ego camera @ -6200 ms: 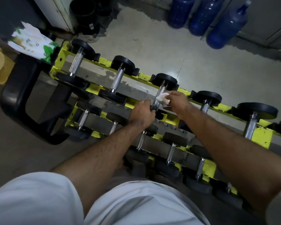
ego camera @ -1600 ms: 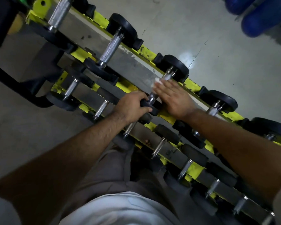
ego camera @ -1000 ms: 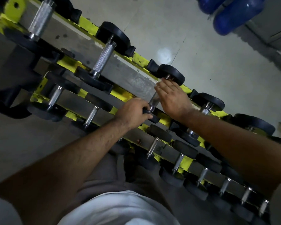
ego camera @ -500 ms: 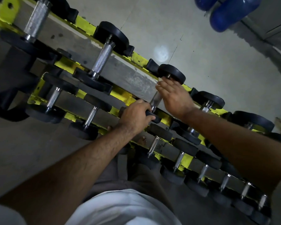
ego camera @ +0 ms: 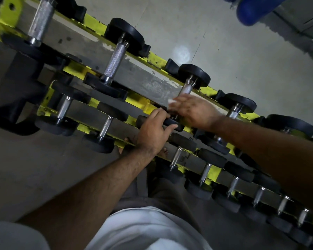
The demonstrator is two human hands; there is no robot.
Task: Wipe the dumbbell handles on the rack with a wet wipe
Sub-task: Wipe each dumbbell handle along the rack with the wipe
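Nearest, the lower tier of the rack (ego camera: 139,103) was seen with its small dumbbells, none being handled. Above it, the near black head (ego camera: 173,123) of one upper-tier dumbbell was gripped by the left hand (ego camera: 153,131), fingers curled over it. Just beyond, the wet wipe (ego camera: 170,101) was pressed round the lower part of the handle (ego camera: 186,89) by the right hand (ego camera: 194,110); the upper part lay bare. Wiping was judged under way, with most handles apparently left.

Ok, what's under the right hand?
A white wet wipe peeks out at the right hand, pressed on the dumbbell handle. The handle's lower part and the rest of the wipe are covered.
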